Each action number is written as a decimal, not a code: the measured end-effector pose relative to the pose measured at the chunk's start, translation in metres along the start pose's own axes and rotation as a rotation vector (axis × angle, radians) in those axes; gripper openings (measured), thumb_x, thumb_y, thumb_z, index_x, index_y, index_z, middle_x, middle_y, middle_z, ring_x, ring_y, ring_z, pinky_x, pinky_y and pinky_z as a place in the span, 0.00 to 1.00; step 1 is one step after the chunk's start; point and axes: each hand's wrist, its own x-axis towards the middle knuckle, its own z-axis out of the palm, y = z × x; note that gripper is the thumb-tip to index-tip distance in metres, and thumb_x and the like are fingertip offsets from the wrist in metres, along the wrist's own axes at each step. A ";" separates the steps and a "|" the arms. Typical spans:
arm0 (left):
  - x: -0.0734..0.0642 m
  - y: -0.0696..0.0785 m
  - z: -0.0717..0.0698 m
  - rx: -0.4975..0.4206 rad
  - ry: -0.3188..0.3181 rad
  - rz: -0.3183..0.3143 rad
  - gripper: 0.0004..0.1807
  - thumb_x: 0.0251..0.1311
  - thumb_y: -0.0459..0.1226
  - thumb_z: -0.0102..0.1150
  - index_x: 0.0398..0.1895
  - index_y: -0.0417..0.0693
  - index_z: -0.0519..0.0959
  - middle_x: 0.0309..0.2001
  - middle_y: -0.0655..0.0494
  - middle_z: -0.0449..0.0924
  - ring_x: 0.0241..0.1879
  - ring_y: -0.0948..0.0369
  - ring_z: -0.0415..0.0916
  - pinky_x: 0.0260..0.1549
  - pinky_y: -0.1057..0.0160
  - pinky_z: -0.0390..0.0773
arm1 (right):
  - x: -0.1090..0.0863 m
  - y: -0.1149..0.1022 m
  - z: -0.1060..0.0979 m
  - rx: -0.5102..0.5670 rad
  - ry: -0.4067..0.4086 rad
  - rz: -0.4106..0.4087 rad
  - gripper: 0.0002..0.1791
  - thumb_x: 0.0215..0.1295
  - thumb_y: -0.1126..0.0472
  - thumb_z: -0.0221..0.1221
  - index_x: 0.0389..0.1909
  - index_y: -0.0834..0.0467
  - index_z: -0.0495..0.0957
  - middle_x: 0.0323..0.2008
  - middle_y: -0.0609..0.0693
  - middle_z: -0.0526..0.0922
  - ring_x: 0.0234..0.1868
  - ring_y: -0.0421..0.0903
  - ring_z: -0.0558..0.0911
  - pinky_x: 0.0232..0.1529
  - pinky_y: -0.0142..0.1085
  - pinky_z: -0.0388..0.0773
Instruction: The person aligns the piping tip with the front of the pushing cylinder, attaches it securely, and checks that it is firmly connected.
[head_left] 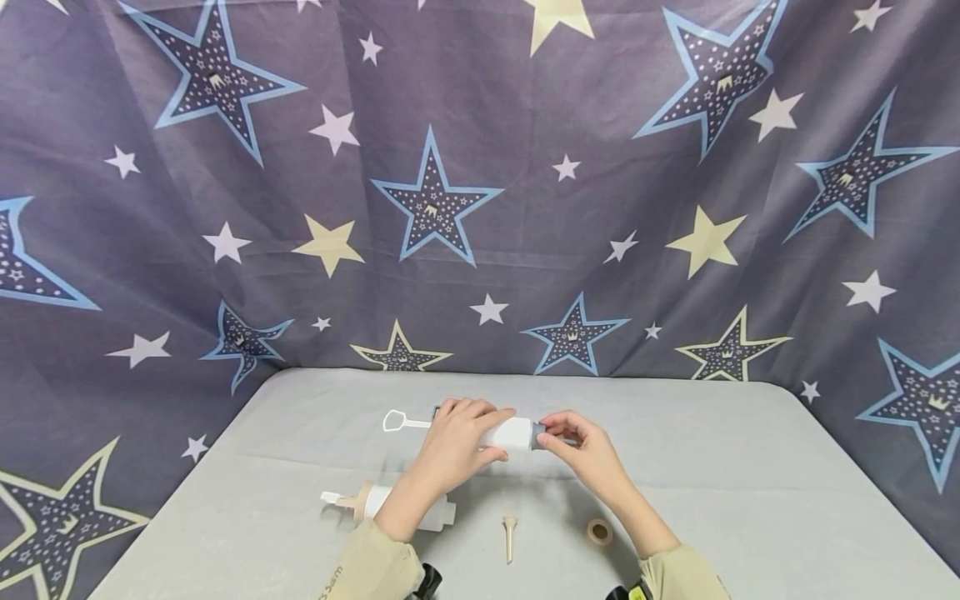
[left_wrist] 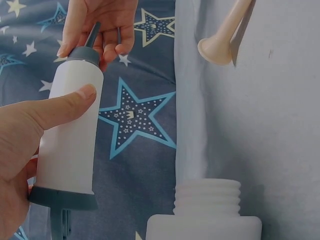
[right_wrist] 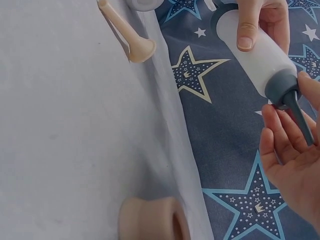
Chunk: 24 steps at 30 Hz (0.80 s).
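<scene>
My left hand [head_left: 459, 446] grips a white dispenser bottle [head_left: 513, 433] round its barrel, thumb along the side. The bottle is held above the table, nearly level. A white looped handle [head_left: 395, 421] sticks out at its left end, by a dark grey collar [left_wrist: 64, 198]. At its other end, fingers and thumb of my right hand [head_left: 588, 454] pinch the dark grey cap [right_wrist: 281, 89], whose thin spout [right_wrist: 301, 120] points into the palm. A second white bottle [head_left: 378, 500] lies under my left forearm, with a beige collar [head_left: 362, 502] and a bare threaded neck [left_wrist: 207, 197].
On the grey table [head_left: 720, 467] lie a loose beige spout [head_left: 510, 537] between the forearms and a beige ring cap [right_wrist: 145, 220] near my right forearm. A star-patterned cloth [head_left: 480, 283] hangs behind and beside the table.
</scene>
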 end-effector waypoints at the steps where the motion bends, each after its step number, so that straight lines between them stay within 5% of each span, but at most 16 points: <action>1: 0.000 0.000 0.000 0.001 0.001 0.000 0.32 0.41 0.56 0.63 0.54 0.61 0.75 0.42 0.62 0.77 0.43 0.60 0.72 0.45 0.59 0.65 | 0.001 0.004 0.000 0.000 0.001 -0.004 0.11 0.56 0.64 0.60 0.40 0.63 0.77 0.32 0.54 0.81 0.35 0.39 0.79 0.44 0.32 0.74; 9: -0.001 -0.001 0.000 -0.006 -0.010 -0.009 0.32 0.41 0.55 0.63 0.54 0.61 0.75 0.43 0.62 0.77 0.43 0.60 0.72 0.46 0.59 0.65 | 0.004 0.025 0.001 0.023 -0.032 -0.035 0.14 0.55 0.60 0.62 0.42 0.60 0.76 0.34 0.53 0.80 0.37 0.38 0.79 0.46 0.31 0.75; 24: -0.001 -0.002 0.001 -0.002 -0.010 -0.008 0.31 0.41 0.55 0.63 0.54 0.61 0.75 0.43 0.62 0.78 0.43 0.60 0.72 0.45 0.59 0.66 | 0.002 0.026 -0.003 0.046 -0.114 -0.073 0.22 0.52 0.65 0.64 0.49 0.61 0.73 0.39 0.56 0.79 0.40 0.43 0.79 0.47 0.33 0.76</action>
